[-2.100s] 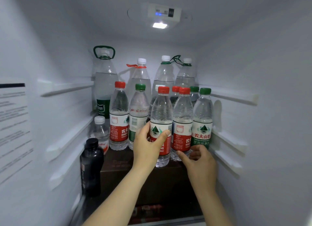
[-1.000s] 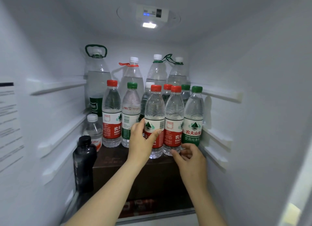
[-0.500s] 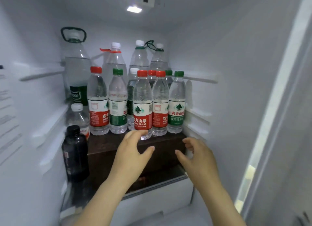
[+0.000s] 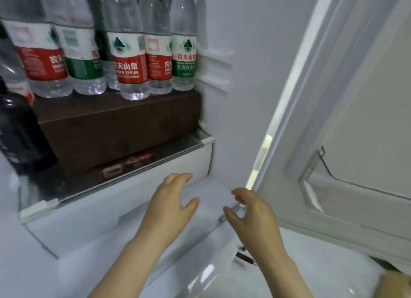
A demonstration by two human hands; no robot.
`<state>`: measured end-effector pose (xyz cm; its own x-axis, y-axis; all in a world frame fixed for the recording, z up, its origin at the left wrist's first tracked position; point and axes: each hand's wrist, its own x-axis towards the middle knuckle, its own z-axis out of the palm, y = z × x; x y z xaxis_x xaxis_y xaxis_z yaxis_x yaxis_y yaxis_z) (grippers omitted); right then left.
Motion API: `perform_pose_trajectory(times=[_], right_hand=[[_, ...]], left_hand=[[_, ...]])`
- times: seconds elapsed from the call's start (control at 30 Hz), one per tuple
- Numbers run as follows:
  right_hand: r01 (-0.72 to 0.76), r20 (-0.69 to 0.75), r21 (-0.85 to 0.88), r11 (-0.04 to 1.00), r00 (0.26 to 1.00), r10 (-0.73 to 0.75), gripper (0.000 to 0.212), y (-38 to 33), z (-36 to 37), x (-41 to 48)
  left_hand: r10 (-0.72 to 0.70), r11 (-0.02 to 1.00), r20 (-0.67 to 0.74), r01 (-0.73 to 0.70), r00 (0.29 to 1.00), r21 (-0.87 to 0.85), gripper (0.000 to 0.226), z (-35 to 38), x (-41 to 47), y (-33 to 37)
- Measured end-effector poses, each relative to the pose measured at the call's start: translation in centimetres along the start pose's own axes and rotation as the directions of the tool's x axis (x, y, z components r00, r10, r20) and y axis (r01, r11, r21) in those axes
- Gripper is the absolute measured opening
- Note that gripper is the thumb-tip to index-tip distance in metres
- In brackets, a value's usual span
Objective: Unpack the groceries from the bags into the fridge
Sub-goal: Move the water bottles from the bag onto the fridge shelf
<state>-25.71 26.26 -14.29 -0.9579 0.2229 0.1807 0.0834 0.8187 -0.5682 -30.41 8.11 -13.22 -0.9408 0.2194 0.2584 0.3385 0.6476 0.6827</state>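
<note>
Bottles (image 4: 131,64) of clear plastic, red- and green-labelled, crowd the dark brown box's (image 4: 120,128) front edge, likely bracing each other; your left hand (image 4: 171,204) and right hand (image 4: 251,215) hover spread, empty.

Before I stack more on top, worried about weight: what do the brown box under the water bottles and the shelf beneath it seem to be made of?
Brown box: probably rigid cardboard, possibly wood, with a matte dark-brown finish; crisp straight edges, no gloss. Shelf: looks like clear glass with white plastic edge trim; it is see-through and reflective.
</note>
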Motion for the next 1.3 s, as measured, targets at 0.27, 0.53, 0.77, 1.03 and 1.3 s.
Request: perform_pose_trajectory(times=[0.27,0.53,0.77,1.03,1.3], right_hand=[[-0.248,0.032,-0.045,0.968,0.968,0.25,0.042,7.3,-0.9,-5.5],[-0.464,-0.068,-0.046,0.885,0.885,0.461,0.039,15.9,-5.6,-11.4],[-0.653,-0.17,0.033,0.757,0.742,0.648,0.041,22.0,-9.3,-18.1],[-0.81,-0.292,0.126,0.573,0.522,0.801,0.044,25.1,-11.6,-24.1],[-0.909,-0.434,0.272,0.314,0.176,0.884,0.042,23.9,-12.2,-27.9]], left_hand=[[-0.005,0.999,0.263,0.017,0.965,-0.043,0.049,7.8,-3.2,2.0],[0.101,0.995,0.475,-0.076,0.874,-0.071,0.047,16.5,-5.5,8.1],[0.232,0.972,0.655,-0.197,0.719,-0.128,0.048,22.9,-8.6,13.8],[0.382,0.908,0.78,-0.357,0.496,-0.218,0.047,28.1,-10.4,18.9],[0.562,0.762,0.81,-0.487,0.167,-0.428,0.048,31.7,-10.3,24.0]])
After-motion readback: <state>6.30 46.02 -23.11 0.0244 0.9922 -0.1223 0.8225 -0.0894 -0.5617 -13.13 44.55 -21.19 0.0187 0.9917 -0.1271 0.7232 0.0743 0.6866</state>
